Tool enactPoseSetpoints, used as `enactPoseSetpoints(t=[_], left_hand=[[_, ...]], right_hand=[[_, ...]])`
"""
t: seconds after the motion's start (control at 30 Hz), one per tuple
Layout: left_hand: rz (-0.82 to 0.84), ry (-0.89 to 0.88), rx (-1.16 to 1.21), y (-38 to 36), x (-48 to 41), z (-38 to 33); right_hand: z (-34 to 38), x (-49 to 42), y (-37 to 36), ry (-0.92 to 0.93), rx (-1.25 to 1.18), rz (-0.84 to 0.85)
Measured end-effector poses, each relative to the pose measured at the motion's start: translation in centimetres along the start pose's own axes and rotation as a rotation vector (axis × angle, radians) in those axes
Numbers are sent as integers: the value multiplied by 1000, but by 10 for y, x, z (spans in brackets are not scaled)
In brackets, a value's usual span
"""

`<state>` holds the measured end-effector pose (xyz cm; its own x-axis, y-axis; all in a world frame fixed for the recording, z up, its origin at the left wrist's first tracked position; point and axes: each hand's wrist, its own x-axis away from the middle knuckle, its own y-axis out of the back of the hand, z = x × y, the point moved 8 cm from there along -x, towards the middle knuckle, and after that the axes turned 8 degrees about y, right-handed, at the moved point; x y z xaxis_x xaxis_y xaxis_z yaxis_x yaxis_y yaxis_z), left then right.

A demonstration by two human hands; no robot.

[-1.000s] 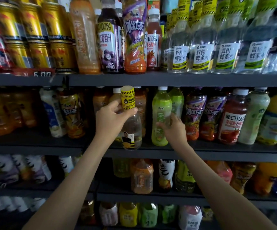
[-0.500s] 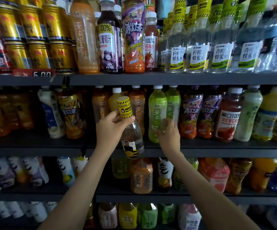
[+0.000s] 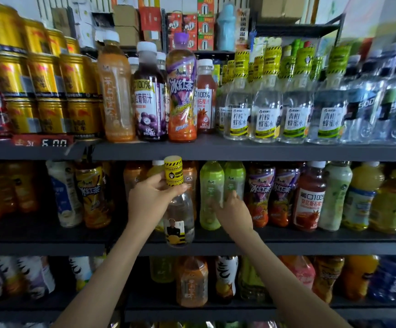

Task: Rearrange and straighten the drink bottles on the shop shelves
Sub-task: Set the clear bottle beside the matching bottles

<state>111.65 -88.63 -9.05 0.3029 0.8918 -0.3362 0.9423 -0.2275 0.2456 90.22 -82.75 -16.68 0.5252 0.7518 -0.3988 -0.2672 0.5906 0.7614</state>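
My left hand [image 3: 150, 199] grips a clear bottle with a yellow striped cap wrap [image 3: 180, 214] by its neck, holding it upright in front of the middle shelf [image 3: 287, 242]. My right hand [image 3: 233, 210] holds a pale green tea bottle [image 3: 211, 197] that stands on the middle shelf, fingers curled round its right side. A second green bottle [image 3: 235, 178] stands just behind it. On the top shelf [image 3: 216, 147], a row of matching clear honey-water bottles [image 3: 265, 110] stands right of centre.
Gold cans [image 3: 47, 91] and red cans fill the top shelf's left. Purple-and-orange iced tea bottles [image 3: 261, 195], a red juice bottle [image 3: 309, 200] and yellow drinks line the middle shelf to the right. More bottles crowd the lower shelves. Boxes are stacked behind the top shelf.
The view has tilted upward, showing more of the top shelf. My left hand has turned the clear bottle more upright. My right hand stays on the green bottle.
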Motion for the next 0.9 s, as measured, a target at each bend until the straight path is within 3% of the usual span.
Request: enactPoseSetpoints(t=[0.13, 0.27, 0.7, 0.9], left_hand=[[31, -54, -6, 0, 0, -47], [62, -158, 38, -6, 10, -97], [214, -350, 226, -38, 3, -194], [440, -181, 27, -64, -11, -158]], right_hand=[[55, 19, 65, 260, -434, -3], [97, 43, 102, 488, -462, 99], [94, 12, 190, 434, -527, -232], [85, -6, 201, 373, -747, -206]])
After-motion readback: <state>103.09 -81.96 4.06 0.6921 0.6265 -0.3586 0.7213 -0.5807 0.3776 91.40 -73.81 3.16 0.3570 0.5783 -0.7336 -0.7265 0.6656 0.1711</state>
